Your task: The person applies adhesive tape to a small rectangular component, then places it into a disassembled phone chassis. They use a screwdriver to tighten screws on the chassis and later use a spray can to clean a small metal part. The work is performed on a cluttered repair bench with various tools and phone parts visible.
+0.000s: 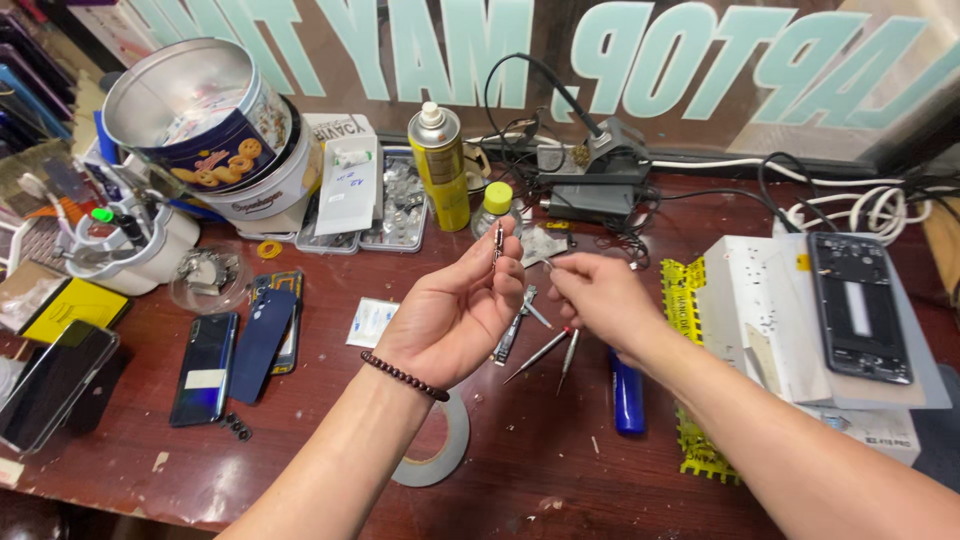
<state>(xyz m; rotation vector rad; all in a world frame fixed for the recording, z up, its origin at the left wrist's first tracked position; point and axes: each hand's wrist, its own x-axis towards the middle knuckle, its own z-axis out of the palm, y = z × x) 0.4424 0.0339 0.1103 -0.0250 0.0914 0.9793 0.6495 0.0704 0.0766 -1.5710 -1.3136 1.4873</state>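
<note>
My left hand is raised over the dark red wooden table, palm toward me, pinching a small thin dark part upright between thumb and fingertips. A dark bead bracelet circles that wrist. My right hand is close beside it, to its right, fingers closed on a fine metal tool whose tip points toward the part. Under the hands lie tweezers and two small screwdrivers.
Several phones lie at left, a tape roll near the front edge. A blue lighter, a yellow mat and a white box with an opened phone sit at right. Round tins, a yellow spray can and a soldering station stand behind.
</note>
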